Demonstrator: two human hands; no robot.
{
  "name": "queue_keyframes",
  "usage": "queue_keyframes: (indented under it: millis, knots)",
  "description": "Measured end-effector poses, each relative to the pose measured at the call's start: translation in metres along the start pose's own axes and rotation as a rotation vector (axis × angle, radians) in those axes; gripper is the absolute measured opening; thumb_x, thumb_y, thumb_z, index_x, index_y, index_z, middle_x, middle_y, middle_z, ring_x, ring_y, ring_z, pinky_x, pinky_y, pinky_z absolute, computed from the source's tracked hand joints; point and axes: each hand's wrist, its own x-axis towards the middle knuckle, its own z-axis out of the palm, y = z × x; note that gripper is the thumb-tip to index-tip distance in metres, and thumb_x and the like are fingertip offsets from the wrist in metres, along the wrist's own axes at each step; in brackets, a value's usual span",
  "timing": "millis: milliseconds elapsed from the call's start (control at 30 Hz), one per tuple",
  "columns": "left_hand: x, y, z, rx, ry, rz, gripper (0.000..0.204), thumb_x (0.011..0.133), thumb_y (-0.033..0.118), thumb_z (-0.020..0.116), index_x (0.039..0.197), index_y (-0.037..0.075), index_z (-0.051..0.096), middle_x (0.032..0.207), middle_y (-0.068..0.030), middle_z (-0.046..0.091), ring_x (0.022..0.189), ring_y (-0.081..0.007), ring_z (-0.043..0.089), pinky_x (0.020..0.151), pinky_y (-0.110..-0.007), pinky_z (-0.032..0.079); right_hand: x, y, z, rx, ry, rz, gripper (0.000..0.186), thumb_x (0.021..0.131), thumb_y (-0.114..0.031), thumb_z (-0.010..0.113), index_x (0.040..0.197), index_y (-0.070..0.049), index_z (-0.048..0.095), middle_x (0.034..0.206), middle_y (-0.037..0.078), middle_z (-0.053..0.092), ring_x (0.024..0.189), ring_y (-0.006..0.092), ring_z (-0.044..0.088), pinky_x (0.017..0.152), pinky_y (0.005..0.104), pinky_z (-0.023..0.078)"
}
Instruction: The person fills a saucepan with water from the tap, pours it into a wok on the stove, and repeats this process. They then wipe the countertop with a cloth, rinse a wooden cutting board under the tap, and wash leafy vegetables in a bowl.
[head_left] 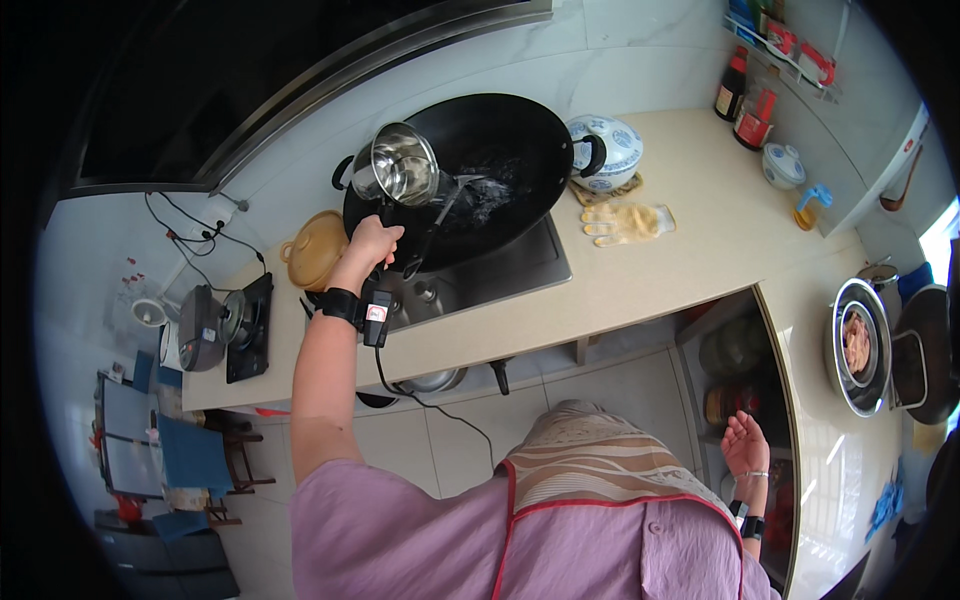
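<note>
Saucepan [405, 168] of shiny steel over the left part of the large black wok [505, 125] on the stove [540, 268]. Clamped by its dark handle in the left hand [373, 245], with fingers wrapped round the grip. Well apart to the right, in front of the open cabinet [705, 318], an empty right hand [746, 450] with fingers loosely curled and not pressed together.

Probably at the step of adding liquid to the wok, judging by the tilt and by the glistening liquid [488, 203] at the bottom. Cannot tell how full the saucepan is. Likely calls next for a further tip of the wrist to the right, clear of the spatula [437, 220] leaning in the wok, then a level lift away.

Long axis from handle to bowl: away from the body, slightly rightward. Handle end toward the wearer; mouth seemingly upward and to the right, toward the wok's middle.
</note>
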Motion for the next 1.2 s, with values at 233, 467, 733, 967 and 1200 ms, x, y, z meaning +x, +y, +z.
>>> queue_keyframes:
  millis: [233, 467, 733, 967, 1200]
  knots:
    - [-0.005, -0.004, -0.001, 0.800, 0.370, 0.400, 0.022, 0.087, 0.018, 0.060, 0.092, 0.000, 0.049, 0.081, -0.0226, 0.065, 0.075, -0.0343, 0.067, 0.064, -0.044, 0.053, 0.005, -0.001, 0.002, -0.005, -0.006, 0.011, 0.018, 0.094, -0.026, 0.054, 0.100, -0.012, 0.064, 0.086, 0.003, 0.070, 0.070, 0.0162, 0.065, 0.060, 0.0312, 0.053]
    - [-0.022, 0.018, -0.006, 0.996, 0.502, 0.332, 0.011, 0.088, 0.007, 0.049, 0.099, 0.006, 0.049, 0.085, -0.0174, 0.066, 0.082, -0.0354, 0.066, 0.069, -0.044, 0.053, 0.013, -0.001, 0.012, -0.017, -0.047, 0.024, 0.017, 0.094, -0.026, 0.054, 0.099, -0.013, 0.064, 0.085, 0.003, 0.070, 0.069, 0.0164, 0.065, 0.060, 0.0313, 0.053]
    - [-0.023, 0.014, -0.010, 1.036, 0.598, 0.350, 0.016, 0.087, 0.005, 0.049, 0.103, 0.008, 0.050, 0.086, -0.0150, 0.064, 0.082, -0.0314, 0.066, 0.070, -0.041, 0.053, 0.012, -0.009, 0.022, -0.022, -0.033, 0.003, 0.017, 0.093, -0.026, 0.056, 0.098, -0.012, 0.065, 0.083, 0.003, 0.070, 0.067, 0.0162, 0.064, 0.059, 0.0312, 0.053]
    - [-0.018, 0.022, -0.021, 0.835, 0.643, 0.423, 0.014, 0.088, 0.015, 0.055, 0.099, 0.007, 0.050, 0.079, -0.0172, 0.062, 0.079, -0.0345, 0.064, 0.067, -0.044, 0.050, 0.007, -0.024, 0.039, -0.102, -0.015, 0.004, 0.018, 0.092, -0.026, 0.057, 0.101, -0.012, 0.063, 0.083, 0.003, 0.069, 0.066, 0.0161, 0.064, 0.058, 0.0304, 0.052]
    - [-0.015, 0.056, -0.004, -0.457, -0.046, 0.177, 0.015, 0.091, 0.022, 0.058, 0.091, 0.009, 0.050, 0.061, -0.0022, 0.050, 0.048, -0.0154, 0.050, 0.046, -0.029, 0.040, -0.011, -0.019, 0.048, -0.155, -0.008, 0.005, 0.018, 0.093, -0.025, 0.056, 0.102, -0.010, 0.062, 0.083, 0.006, 0.069, 0.066, 0.0181, 0.063, 0.058, 0.0306, 0.051]
